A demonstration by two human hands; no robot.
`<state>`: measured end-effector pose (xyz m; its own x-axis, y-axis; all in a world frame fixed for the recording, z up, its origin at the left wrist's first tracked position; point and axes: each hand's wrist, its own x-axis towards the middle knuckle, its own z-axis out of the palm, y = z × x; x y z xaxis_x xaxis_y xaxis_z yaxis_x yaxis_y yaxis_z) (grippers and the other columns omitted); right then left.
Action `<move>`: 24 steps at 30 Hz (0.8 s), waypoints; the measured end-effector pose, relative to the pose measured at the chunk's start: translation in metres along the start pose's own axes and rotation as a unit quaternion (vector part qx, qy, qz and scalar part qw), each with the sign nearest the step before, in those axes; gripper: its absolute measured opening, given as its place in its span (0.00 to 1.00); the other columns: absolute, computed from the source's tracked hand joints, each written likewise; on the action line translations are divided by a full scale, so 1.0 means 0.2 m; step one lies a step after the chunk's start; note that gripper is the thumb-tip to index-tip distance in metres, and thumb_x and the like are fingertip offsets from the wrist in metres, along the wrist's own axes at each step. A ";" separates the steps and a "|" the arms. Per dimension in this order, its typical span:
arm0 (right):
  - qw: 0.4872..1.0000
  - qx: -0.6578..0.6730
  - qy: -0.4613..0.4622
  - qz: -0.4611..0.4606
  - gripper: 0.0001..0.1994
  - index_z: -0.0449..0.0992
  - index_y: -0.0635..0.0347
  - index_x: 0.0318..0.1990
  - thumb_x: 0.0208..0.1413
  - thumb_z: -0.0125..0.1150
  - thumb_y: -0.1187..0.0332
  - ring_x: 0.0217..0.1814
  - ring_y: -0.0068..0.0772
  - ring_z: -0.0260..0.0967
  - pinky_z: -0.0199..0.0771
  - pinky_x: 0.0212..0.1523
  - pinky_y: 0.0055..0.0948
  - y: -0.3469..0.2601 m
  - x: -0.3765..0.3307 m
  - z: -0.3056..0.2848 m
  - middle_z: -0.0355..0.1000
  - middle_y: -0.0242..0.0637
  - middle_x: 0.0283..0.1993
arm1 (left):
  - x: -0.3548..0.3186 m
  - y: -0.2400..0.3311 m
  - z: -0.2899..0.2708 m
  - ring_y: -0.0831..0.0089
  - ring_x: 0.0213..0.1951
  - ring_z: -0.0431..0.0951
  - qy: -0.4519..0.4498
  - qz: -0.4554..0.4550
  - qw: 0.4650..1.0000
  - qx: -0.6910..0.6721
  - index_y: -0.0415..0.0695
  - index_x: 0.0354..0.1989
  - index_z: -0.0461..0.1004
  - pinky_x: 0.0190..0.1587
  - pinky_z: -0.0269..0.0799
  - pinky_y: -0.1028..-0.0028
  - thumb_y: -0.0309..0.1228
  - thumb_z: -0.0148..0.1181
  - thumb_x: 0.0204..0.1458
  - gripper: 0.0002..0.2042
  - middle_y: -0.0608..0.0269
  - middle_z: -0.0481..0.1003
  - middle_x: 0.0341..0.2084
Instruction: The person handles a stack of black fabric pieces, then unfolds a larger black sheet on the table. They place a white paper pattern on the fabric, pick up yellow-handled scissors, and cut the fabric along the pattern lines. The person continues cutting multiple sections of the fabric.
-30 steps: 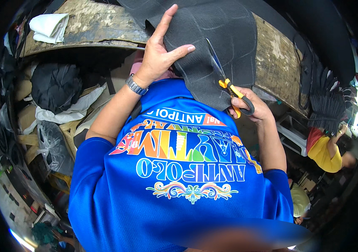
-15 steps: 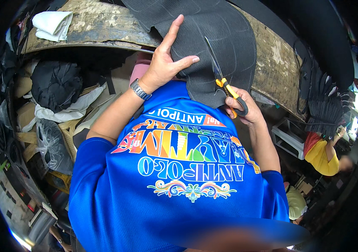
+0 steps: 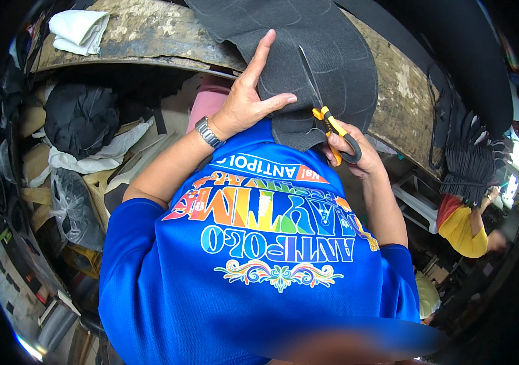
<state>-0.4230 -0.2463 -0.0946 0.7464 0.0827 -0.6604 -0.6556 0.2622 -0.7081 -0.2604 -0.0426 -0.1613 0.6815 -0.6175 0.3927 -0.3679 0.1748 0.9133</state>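
Right hand point(image 3: 361, 151): closed round handles of scissors point(image 3: 326, 117)
Scissors: blade reaching ahead of right grip, over black cloth point(image 3: 341, 70)
Black cloth: between hands and ahead
Left hand point(image 3: 242, 106): at cloth's left edge, thumb-forefinger wide; can't tell if pinching

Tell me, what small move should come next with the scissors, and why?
Perhaps one short snip with the scissors: the right hand has them in its grip, pointing across the black sheet with pale lines, while the left hand is at that sheet's edge, thumb and forefinger spread.
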 end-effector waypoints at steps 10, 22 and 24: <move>1.000 0.018 0.014 0.011 0.13 0.73 0.60 0.40 0.56 0.69 0.63 0.17 0.14 0.64 0.62 0.15 0.14 0.01 -0.02 0.00 0.68 0.26 0.21 | 0.10 0.03 -0.06 0.62 0.71 0.56 0.129 -0.134 0.950 -0.250 0.40 0.73 0.50 0.72 0.49 0.65 0.28 0.76 0.43 0.49 0.49 0.56 0.70; 0.999 -0.037 -0.035 -0.011 0.16 0.73 0.58 0.39 0.57 0.68 0.56 0.19 0.15 0.64 0.63 0.22 0.15 -0.04 0.03 0.02 0.68 0.26 0.22 | 0.05 -0.04 -0.08 0.67 0.74 0.47 0.071 0.021 0.997 -0.003 0.42 0.75 0.47 0.73 0.43 0.67 0.24 0.76 0.42 0.52 0.56 0.48 0.74; 0.999 -0.041 -0.029 -0.008 0.19 0.73 0.59 0.40 0.55 0.68 0.53 0.19 0.16 0.63 0.62 0.21 0.15 -0.04 0.03 0.02 0.68 0.28 0.22 | 0.05 -0.04 -0.09 0.67 0.74 0.47 0.076 0.023 0.997 0.003 0.42 0.75 0.46 0.73 0.44 0.67 0.24 0.75 0.42 0.52 0.55 0.48 0.74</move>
<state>-0.4120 -0.2430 -0.0924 0.7612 0.1347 -0.6343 -0.6482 0.1853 -0.7386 -0.2384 -0.0368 -0.1633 0.7519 -0.4850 0.4465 -0.4049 0.1948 0.8934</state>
